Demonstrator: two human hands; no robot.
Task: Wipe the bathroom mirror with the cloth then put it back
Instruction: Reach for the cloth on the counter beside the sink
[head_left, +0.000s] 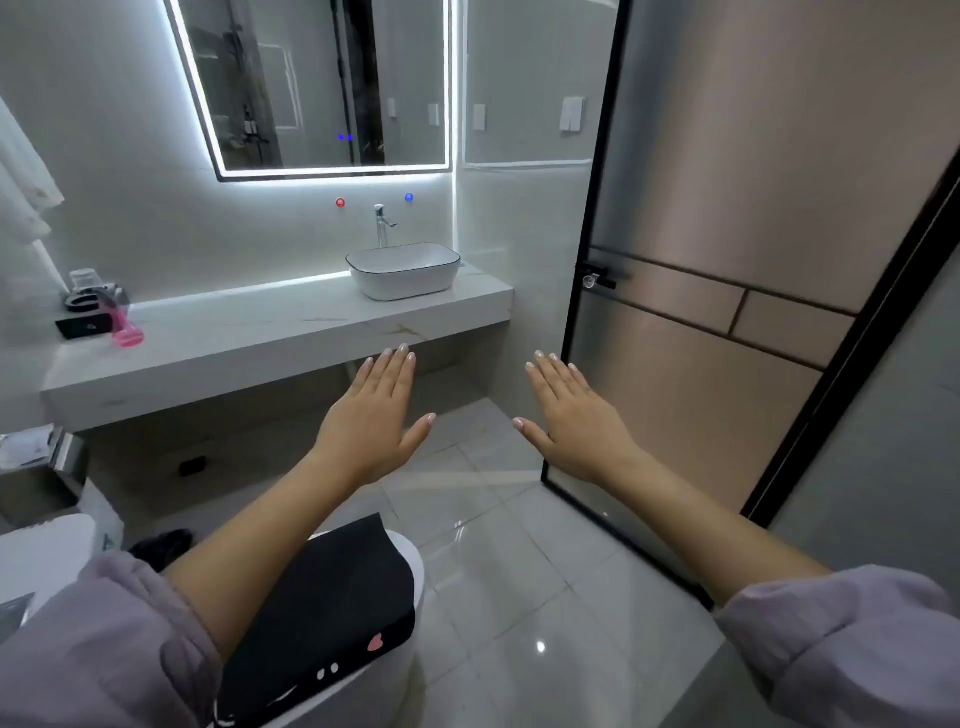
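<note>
Hovering palms-down at mid-frame, the left hand and right hand are flat, fingers straight, holding nothing. The mirror, upper centre, is rectangular and rimmed with white light. A black cloth with a pink heart lies on the toilet, bottom centre.

The mirror, up at eleven o'clock, is cut off by the top edge, and its reflection is dark and too blurred to make out. At ten o'clock a white towel runs off the left edge. The clutter at the nine o'clock end of the counter, behind a pink thing, is too small to tell apart. At eight o'clock a metal box is cropped by the left edge. The left arm hides part of the black cloth at six o'clock, which covers most of the toilet lid. The bottom edge cuts the left sleeve and the right sleeve.
</note>
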